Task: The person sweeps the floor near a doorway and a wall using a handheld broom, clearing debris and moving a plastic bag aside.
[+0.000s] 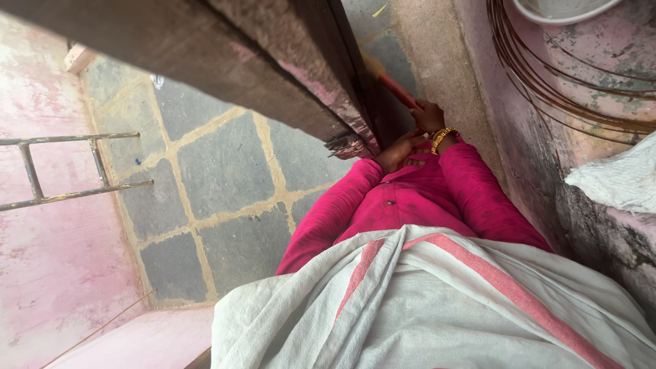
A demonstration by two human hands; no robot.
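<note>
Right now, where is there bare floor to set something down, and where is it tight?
The grey stone-tile floor lies bare between the metal ladder on the pink wall and the dark wooden door. It is tight on the right: both hands grip a red-handled tool in the narrow strip between the door and the wall with wire hoops and a white sack.

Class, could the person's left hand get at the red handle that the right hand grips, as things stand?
Probably yes: the left hand lies just below the right hand on the red handle, with nothing visible between them; the dark wooden door stands alongside.

Metal ladder (61, 167), wire coil (547, 89), white sack (615, 178)
</note>
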